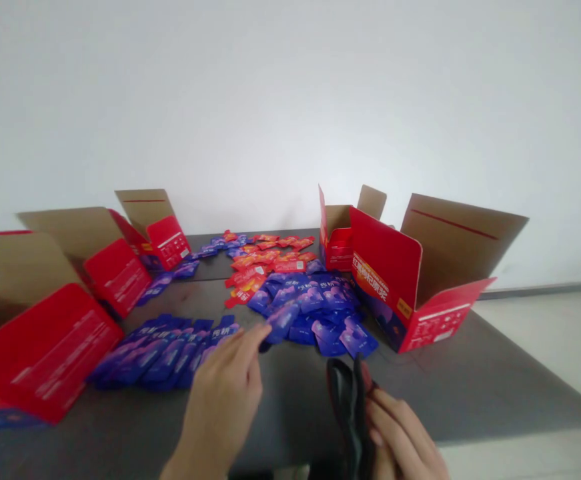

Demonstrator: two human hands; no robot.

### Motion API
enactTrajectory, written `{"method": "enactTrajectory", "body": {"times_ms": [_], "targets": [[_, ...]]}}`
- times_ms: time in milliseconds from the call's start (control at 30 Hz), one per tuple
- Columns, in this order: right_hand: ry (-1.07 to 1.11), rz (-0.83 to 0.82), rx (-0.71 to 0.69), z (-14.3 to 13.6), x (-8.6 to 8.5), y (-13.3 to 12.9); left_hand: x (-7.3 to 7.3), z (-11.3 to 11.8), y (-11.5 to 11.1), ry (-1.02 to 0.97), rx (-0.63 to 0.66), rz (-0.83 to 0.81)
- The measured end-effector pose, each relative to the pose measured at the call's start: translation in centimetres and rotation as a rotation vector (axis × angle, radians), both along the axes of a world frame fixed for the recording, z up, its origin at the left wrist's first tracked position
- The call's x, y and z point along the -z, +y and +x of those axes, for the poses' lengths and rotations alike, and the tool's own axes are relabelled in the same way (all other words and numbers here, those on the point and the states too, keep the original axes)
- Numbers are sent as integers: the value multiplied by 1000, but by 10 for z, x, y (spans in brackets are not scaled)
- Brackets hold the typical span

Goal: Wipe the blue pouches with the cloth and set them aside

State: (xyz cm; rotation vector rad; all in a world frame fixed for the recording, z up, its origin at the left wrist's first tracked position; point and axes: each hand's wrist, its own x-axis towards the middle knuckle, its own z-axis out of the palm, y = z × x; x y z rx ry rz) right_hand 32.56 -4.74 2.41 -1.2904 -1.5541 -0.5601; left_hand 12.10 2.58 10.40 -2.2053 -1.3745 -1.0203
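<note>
At the left, open red boxes (45,353) stand with their flaps raised, and a row of overlapping purple pouches (165,353) lies beside the nearest one on the dark table (290,393).

Next comes the left hand (220,393), its fingers bent and nearly closed. To handle a soft pack like this well, a light pinch at the edge is best, with the thumb square under the fingers so that the pack neither folds nor slips, and a small lift to keep it from dragging its neighbours. The held purple pouch (282,320) lies just beyond the fingertips and to their right, tilted, its near left edge at them; the blur is heavy here, but they seem to pinch that edge.

Behind it spreads a pile of purple pouches (320,300), with orange pouches (270,260) farther back.

Further right, a glossy black object (353,413) stands upright against the right hand (400,433), whose fingers curl closed on its right side. A firm, steady hold suits its narrow shape. Beyond are two more open boxes (385,273), the nearer one touching the pile.
</note>
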Motion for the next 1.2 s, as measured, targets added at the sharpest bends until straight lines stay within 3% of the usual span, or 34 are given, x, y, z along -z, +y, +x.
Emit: {"method": "enactTrajectory", "body": {"times_ms": [100,200,300,367,433,533,700,833,900,1033,1133,1200], "targets": [[-9,20,-33,10,-20,-2,46,-1,-30,37,119,-102],[-117,-67,-138,3,-43,-3,83,-4,-48,98,244,-217],[-302,-288,-293,-23,-55,1,107,-6,-60,148,309,-297],[-399,-502,-367,-42,-51,8,116,-6,-66,171,325,-310],[-446,-684,-415,-57,-41,16,119,-6,-69,197,345,-303],[-468,-823,-427,-65,-25,26,117,-6,-72,230,368,-260],[-526,-857,-358,-64,-17,53,112,-6,-73,242,362,-153],[-505,-865,-208,-66,-22,76,108,-7,-71,252,402,-233],[-479,-832,-202,-65,-29,73,106,-7,-69,212,396,-301],[-392,-748,-310,-58,-43,37,103,-4,-69,192,365,-362],[-432,-797,-394,-57,-41,17,102,-2,-71,245,345,-387],[-493,-856,-436,-58,-34,19,102,-2,-72,286,327,-423]]}}
